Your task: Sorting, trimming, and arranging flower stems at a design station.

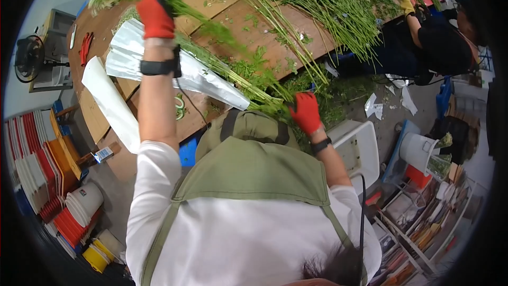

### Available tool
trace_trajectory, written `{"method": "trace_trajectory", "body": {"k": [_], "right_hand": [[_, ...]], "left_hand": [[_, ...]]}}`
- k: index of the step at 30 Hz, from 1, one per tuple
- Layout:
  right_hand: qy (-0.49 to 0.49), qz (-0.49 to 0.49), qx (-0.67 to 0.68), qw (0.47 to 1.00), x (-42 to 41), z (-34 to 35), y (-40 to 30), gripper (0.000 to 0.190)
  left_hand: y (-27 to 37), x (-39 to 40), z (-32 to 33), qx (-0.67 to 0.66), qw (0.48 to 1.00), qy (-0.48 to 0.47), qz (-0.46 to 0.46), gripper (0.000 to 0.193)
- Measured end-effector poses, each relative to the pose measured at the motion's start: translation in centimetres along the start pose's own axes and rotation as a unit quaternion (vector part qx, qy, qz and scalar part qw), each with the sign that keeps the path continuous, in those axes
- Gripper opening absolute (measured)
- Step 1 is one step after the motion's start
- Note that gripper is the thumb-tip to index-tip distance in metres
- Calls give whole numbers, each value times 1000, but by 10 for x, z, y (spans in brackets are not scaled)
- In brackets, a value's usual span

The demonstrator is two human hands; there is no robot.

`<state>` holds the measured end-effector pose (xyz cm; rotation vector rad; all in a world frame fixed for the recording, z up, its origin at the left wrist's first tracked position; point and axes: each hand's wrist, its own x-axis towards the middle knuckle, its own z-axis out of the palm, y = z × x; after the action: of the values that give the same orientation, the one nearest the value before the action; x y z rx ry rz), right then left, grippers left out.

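My left hand (156, 12), in a red and black glove, is closed around the upper part of a bunch of flowering stems (198, 18) near the table's back left. At the lower end of this blurred green bunch is my right hand (306, 111), in a red glove, with its fingers bent against the foliage; its grip is partly hidden. Between my arms, a clear and white wrapping sleeve (202, 83) lies with more stems on the wooden table (254, 35). Long cut stems (278, 24) and a big pile of blue-flowered stems (337, 16) lie farther back.
A rolled white sheet (111, 103), green-handled scissors (179, 107) and a spare red glove (85, 49) lie at left. A white plastic tub (357, 151) stands by my right arm. A co-worker's yellow-gloved hand (405, 0) is at the back right. Leaf scraps and torn wrapping (374, 106) litter the floor.
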<state>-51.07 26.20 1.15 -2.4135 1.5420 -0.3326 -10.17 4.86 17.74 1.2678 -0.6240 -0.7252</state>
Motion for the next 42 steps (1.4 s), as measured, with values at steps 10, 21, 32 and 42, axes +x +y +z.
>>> {"method": "trace_trajectory", "body": {"k": [10, 21, 32, 42], "right_hand": [[135, 34, 178, 974, 30, -33, -16, 75], [34, 114, 637, 762, 114, -66, -80, 41], [102, 153, 632, 753, 124, -79, -59, 32], [102, 204, 680, 697, 113, -84, -84, 35]], "left_hand": [[-13, -27, 19, 60, 985, -159, -28, 40], [-9, -81, 18, 44, 959, -276, -40, 36], [-60, -105, 15, 234, 862, -381, 242, 48], [-54, -114, 17, 346, 758, -450, 320, 50]]}}
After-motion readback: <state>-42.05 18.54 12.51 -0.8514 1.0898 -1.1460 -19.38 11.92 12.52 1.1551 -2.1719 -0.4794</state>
